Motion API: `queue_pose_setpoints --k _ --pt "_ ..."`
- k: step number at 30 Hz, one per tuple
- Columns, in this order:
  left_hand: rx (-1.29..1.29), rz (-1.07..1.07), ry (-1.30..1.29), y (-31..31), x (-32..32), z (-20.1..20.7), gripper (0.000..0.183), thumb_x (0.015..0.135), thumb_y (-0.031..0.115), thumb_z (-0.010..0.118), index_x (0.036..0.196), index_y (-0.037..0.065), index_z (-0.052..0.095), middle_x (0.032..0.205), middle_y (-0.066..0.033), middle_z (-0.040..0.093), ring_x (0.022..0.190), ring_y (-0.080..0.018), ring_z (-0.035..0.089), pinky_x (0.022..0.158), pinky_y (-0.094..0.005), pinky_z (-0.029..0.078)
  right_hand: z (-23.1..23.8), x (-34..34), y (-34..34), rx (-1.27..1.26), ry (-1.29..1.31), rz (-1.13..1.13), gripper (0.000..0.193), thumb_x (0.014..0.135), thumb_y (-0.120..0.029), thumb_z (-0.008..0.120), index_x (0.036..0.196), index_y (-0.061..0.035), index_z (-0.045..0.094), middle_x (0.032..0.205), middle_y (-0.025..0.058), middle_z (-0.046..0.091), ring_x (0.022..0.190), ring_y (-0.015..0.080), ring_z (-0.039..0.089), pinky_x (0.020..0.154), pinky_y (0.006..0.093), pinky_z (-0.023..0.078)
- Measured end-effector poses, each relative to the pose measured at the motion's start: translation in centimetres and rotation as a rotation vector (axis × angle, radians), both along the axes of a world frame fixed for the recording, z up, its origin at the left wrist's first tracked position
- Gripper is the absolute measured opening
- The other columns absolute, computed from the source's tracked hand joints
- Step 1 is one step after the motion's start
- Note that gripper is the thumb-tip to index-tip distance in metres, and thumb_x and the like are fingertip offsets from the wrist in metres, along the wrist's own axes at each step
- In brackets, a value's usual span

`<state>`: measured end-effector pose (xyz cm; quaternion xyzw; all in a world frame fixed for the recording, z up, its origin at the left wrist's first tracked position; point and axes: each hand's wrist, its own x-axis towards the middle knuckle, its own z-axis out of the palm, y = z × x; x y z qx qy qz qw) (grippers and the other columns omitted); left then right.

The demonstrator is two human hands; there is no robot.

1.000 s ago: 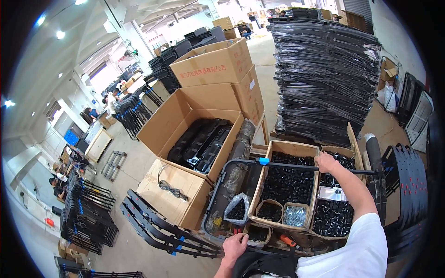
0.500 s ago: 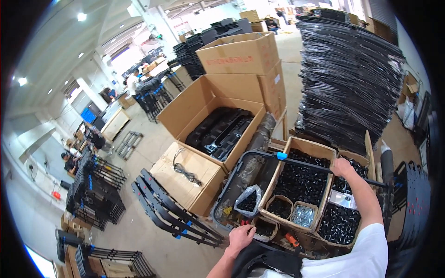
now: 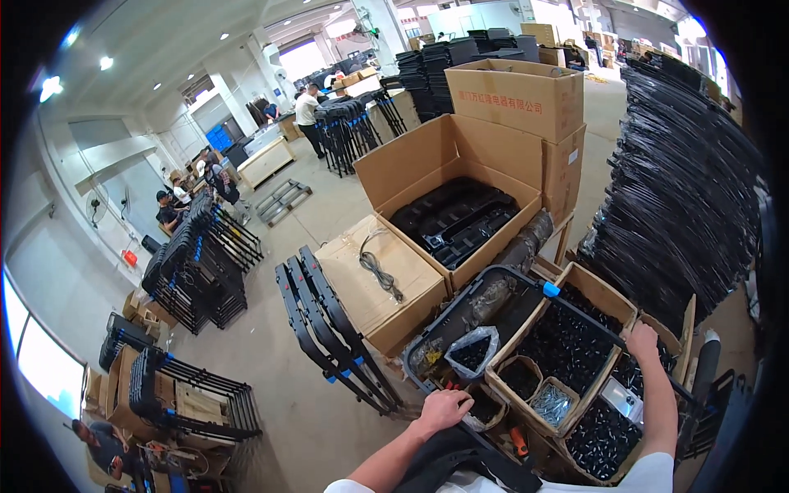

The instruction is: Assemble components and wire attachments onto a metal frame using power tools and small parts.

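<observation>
My left hand (image 3: pixel 448 408), its fingers curled, is beside a small tub of dark parts (image 3: pixel 486 408), near the lower corner of a black frame (image 3: pixel 417 374). Whatever its fingers hold, if anything, is hidden. My right hand (image 3: pixel 643 340) is closed at the black bar (image 3: pixel 588 314) with a blue clip (image 3: pixel 551 289), which crosses the parts boxes; its fingertips are hidden. Under the bar is a carton of black fittings (image 3: pixel 567 333). It also holds a small tub of silver screws (image 3: pixel 552 403). A phone-like silver device (image 3: pixel 622 399) lies on the black caps (image 3: pixel 604 441).
An open carton (image 3: pixel 493 246) holds black moulded parts. Beside it, a cable (image 3: pixel 378 275) lies on a closed box (image 3: pixel 411 308). Black folded frames (image 3: pixel 325 329) lean at the left. A wrapped black stack (image 3: pixel 674 189) rises at right. An orange-handled tool (image 3: pixel 519 442) lies near me. Several people work beyond.
The view has swung left, so the boxes and frame appear farther right and lower. Both hands stay near the same spots on the frame and boxes.
</observation>
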<state>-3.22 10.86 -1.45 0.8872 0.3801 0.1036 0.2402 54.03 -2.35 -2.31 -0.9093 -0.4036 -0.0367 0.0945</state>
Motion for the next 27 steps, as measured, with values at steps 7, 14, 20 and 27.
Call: queue_pose_setpoints --k 7,14,20,27 --pt "0.017 -0.049 -0.043 0.2 0.1 -1.2 0.029 0.098 0.038 0.067 0.104 0.014 0.08 0.102 -0.0109 0.079 0.097 -0.0329 0.074 0.086 -0.0469 0.058 3.1 1.3 -1.7 -0.082 0.019 0.364 0.02 0.084 -0.015 0.072 0.101 -0.005 0.072 0.115 0.0225 0.066 0.113 0.0425 0.065 0.101 0.0492 0.054" --pt "0.002 0.026 -0.307 0.3 1.7 1.3 0.021 0.093 0.02 0.074 0.11 0.008 0.076 0.101 -0.0114 0.075 0.092 -0.0334 0.07 0.083 -0.0454 0.053 11.8 -12.0 2.9 0.678 0.935 0.357 0.039 0.089 -0.007 0.078 0.125 -0.0046 0.063 0.113 0.0041 0.068 0.105 0.0146 0.065 0.095 0.0321 0.054" --pt "-0.451 0.037 -0.644 -1.3 7.7 9.4 0.021 0.101 0.013 0.072 0.118 0.001 0.075 0.109 -0.0096 0.076 0.099 -0.0169 0.071 0.089 -0.0311 0.055 13.3 -25.7 2.1 1.049 1.118 0.517 0.046 0.086 0.009 0.076 0.124 -0.0073 0.055 0.128 0.0045 0.054 0.107 0.012 0.058 0.097 0.0291 0.049" --pt "-0.963 0.058 -0.808 -1.3 8.8 12.5 0.022 0.105 0.016 0.071 0.121 0.001 0.072 0.092 0.0048 0.067 0.079 -0.0012 0.055 0.07 -0.0199 0.046 12.5 -33.5 1.7 0.933 0.725 0.522 0.046 0.08 0.011 0.081 0.117 -0.0049 0.059 0.12 0.0122 0.057 0.105 0.0203 0.063 0.089 0.0344 0.055"
